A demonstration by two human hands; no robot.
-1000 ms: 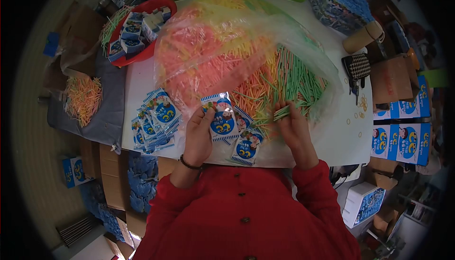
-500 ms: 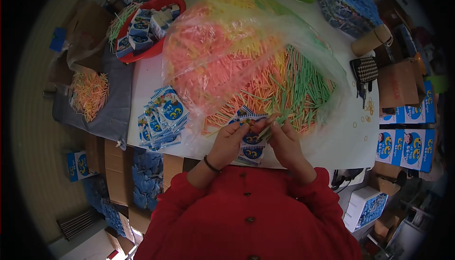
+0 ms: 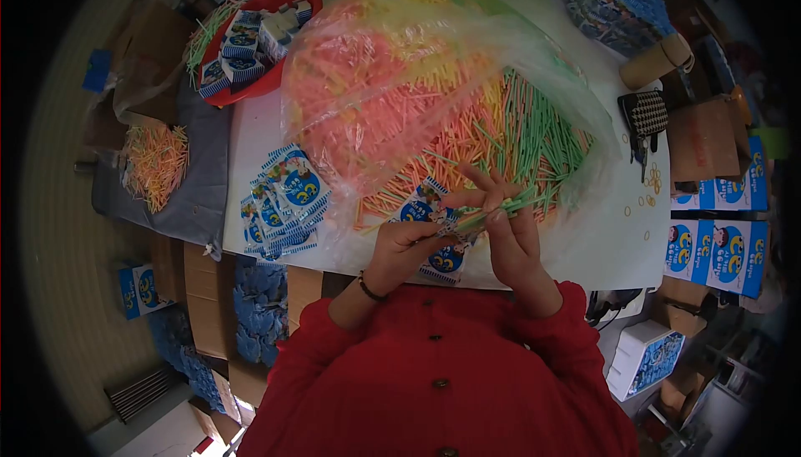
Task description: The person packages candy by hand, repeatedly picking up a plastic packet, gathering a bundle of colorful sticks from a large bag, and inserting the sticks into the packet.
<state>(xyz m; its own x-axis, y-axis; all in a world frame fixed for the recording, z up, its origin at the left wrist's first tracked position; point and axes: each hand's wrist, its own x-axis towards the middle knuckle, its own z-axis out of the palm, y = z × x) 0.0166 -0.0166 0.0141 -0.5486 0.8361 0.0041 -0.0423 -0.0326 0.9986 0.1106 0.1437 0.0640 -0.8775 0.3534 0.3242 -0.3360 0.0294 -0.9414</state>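
Note:
My left hand (image 3: 402, 250) pinches a small blue-and-white packet (image 3: 449, 222), partly hidden by the fingers. My right hand (image 3: 513, 244) is closed round a small bunch of green candy sticks (image 3: 519, 201), whose near ends meet the packet; whether they are inside it I cannot make out. Beneath the hands lie more printed packets (image 3: 421, 205). Just beyond is a big clear plastic bag (image 3: 492, 36) with a heap of pink, yellow, orange and green sticks (image 3: 534, 136) showing at its open side.
Left of the bag lies a stack of printed packets (image 3: 288, 194). A red basin (image 3: 279, 77) holds filled packets at the back left. Loose sticks (image 3: 156, 165) lie on grey cloth. A houndstooth pouch (image 3: 644, 113), keys and rubber bands (image 3: 653, 180) are on the right.
The right hand has turned with its fingers spread higher and the green sticks pointing up to the right. The left hand has stayed nearly in place, with the packet now nearer the sticks.

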